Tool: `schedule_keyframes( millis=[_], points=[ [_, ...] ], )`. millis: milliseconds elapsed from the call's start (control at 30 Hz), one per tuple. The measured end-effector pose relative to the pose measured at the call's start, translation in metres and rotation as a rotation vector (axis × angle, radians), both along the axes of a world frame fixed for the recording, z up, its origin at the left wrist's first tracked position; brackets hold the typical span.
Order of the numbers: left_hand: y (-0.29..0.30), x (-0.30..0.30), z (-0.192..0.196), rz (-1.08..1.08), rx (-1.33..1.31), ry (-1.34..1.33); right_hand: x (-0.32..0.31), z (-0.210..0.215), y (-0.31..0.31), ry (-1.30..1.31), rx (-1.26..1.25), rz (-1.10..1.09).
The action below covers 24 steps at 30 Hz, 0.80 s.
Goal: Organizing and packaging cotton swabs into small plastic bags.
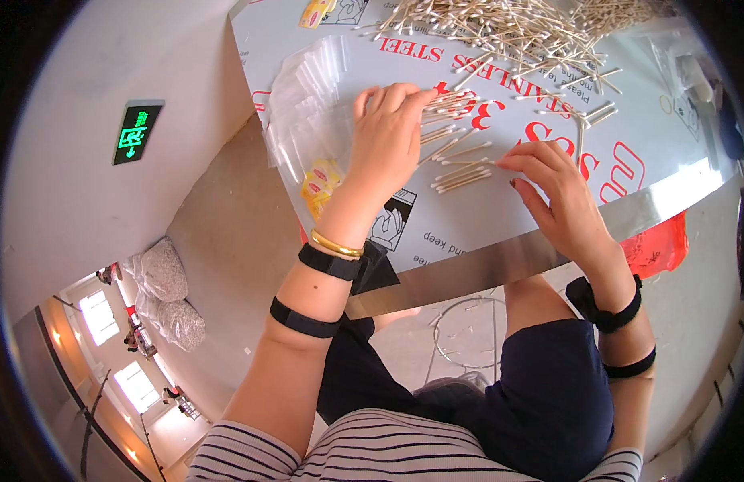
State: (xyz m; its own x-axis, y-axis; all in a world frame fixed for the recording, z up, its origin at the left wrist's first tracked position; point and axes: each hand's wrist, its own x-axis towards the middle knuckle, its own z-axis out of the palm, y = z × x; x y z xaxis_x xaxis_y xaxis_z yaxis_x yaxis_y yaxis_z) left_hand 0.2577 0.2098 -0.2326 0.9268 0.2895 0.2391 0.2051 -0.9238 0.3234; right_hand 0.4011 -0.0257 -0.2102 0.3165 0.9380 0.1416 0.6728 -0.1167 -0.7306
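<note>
Head view: left hand [386, 145] half-curled, grip unclear; right hand [558, 193] loosely open; few swabs [462, 178] aligned, big heap [500, 34] still loose.

swabs [462, 180]: tan, white-tipped | tabletop [525, 209]: grey, red-printed | shirt [404, 450]: white, dark-striped | shorts [553, 386]: navy | bracelet [336, 247]: gold

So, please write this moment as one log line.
left hand: at cotton swabs; right hand: beside nearer swabs; swab pile: beyond both hands
</note>
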Motion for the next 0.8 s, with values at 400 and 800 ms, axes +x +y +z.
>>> schedule_keyframes(
  millis=[400, 800],
  points=[
    [-0.04, -0.038, -0.014, 0.213, -0.132, -0.116, 0.053, -0.018, 0.079, -0.515, 0.128, 0.013],
    [-0.056, -0.02, -0.017, 0.172, -0.08, 0.037, 0.078, -0.039, 0.128, -0.66, 0.106, -0.038]
  ],
)
